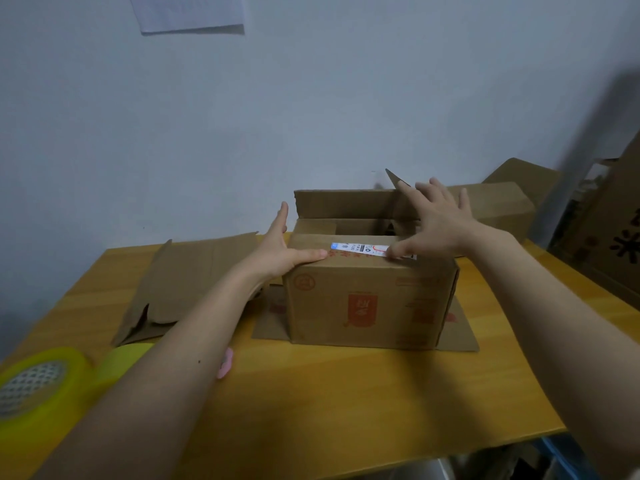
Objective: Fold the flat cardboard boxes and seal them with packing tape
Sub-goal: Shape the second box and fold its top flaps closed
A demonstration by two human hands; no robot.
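Note:
A brown cardboard box point(367, 306) with red print stands upright on the wooden table point(346, 393). Its near top flap is folded down and carries a white label point(360, 250). The far flap stands up and the inside shows as a dark gap. My left hand point(280, 249) lies flat against the box's upper left corner, thumb on the near flap. My right hand point(436, 225) spreads over the top right, fingers on the right flap, thumb pressing the label. Two yellow rolls of packing tape point(38, 386) sit at the near left.
A flattened cardboard box point(187, 282) lies left of the standing one. Another flat piece point(460, 336) lies under it. More boxes point(498, 209) sit at the back right by the wall. A small pink object point(225, 365) peeks from under my left forearm.

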